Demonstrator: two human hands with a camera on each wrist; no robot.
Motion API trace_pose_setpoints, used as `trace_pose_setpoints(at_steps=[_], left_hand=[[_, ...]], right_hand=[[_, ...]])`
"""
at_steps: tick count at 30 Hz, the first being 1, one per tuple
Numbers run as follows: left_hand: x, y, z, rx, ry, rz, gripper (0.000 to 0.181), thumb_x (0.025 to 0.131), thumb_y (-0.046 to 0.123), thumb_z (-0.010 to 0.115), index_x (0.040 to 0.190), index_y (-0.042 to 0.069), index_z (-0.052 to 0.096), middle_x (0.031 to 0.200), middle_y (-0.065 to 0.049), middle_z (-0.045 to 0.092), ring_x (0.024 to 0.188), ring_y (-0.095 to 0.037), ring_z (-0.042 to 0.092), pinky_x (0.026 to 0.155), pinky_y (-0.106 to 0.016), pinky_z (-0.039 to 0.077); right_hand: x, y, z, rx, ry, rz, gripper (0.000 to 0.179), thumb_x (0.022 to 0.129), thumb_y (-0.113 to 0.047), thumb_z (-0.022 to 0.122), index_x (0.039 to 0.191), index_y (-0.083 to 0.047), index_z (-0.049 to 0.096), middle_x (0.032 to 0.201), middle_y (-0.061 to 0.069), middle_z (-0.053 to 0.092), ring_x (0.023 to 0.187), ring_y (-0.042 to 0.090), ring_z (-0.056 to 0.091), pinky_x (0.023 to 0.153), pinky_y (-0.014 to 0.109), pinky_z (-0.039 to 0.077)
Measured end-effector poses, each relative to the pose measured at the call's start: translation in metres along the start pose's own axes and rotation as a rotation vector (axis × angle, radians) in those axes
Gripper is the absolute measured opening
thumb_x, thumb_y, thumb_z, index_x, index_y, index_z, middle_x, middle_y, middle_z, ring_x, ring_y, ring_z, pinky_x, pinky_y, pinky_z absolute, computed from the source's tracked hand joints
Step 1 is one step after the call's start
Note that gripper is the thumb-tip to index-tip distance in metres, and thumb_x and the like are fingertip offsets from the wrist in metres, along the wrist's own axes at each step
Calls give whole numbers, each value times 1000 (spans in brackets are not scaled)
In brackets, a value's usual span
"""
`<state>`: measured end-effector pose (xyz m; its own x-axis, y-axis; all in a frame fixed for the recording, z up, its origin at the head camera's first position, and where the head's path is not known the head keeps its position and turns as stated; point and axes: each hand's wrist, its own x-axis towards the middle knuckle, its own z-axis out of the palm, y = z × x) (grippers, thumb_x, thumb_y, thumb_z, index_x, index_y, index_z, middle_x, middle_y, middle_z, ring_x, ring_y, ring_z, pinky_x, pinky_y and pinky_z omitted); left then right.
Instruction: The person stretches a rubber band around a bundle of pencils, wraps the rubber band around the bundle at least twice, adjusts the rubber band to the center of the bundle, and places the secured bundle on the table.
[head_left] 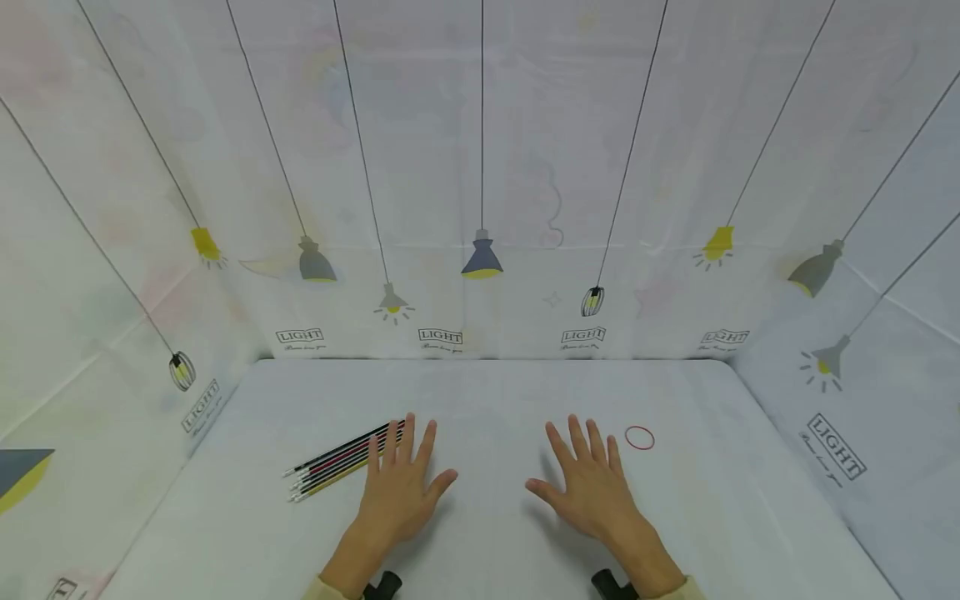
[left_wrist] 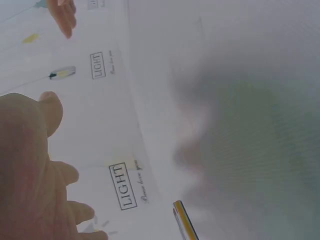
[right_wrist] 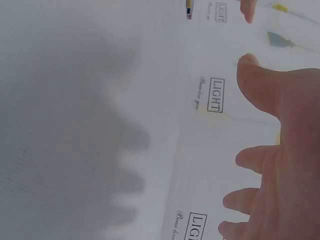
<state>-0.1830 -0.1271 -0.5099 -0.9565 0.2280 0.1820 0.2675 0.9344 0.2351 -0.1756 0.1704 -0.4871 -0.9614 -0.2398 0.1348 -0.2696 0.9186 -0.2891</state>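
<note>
Several pencils (head_left: 330,464) in black, red and yellow lie side by side on the white table, slanting up to the right, in the head view. My left hand (head_left: 401,492) is spread above the table, its fingers in front of the pencils' right ends and hiding them. To the right, a thin red rubber band (head_left: 640,437) lies flat in a loop. My right hand (head_left: 592,492), also spread, is left of and nearer than the band, holding nothing. One yellow pencil end (left_wrist: 183,217) shows in the left wrist view; another pencil end (right_wrist: 189,10) is in the right wrist view.
The white tabletop (head_left: 487,417) meets a white cloth wall (head_left: 480,308) printed with hanging lamps at the back, and similar cloth closes off both sides. Black wrist mounts (head_left: 384,585) show under the forearms. Each hand casts a shadow on the table.
</note>
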Motion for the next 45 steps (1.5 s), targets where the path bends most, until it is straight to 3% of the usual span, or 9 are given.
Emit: trace_pose_setpoints(at_steps=[13,23,33,45], left_hand=[[-9,-14,-11,10,-12,-50,77,103,60,43,162,14,25,168,-19,13,154,-43,5,119,-64,2],[-10,-35,-9,-9,15,-76,80,102,59,49,162,13,25,166,-23,17,152,-46,11,118,-66,6],[-14,-54,-11,-3,91,-77,73,103,47,55,159,7,31,161,-28,27,148,-49,22,115,-69,14],[-19,-77,-18,-27,109,-91,68,103,38,60,155,2,37,157,-31,32,145,-50,28,114,-68,19]], right_hand=[[10,-12,6,-21,-33,-46,85,95,-64,56,160,-14,34,165,23,20,153,46,7,118,66,6],[24,-25,14,-8,-1,-134,84,94,-62,60,157,-11,38,164,24,24,151,47,16,118,65,9],[36,-42,19,-80,-55,-185,83,94,-62,60,158,-15,38,164,21,25,152,43,15,120,62,9],[53,-60,28,-100,-107,-257,79,97,-61,58,158,-16,38,164,19,26,152,42,17,120,61,12]])
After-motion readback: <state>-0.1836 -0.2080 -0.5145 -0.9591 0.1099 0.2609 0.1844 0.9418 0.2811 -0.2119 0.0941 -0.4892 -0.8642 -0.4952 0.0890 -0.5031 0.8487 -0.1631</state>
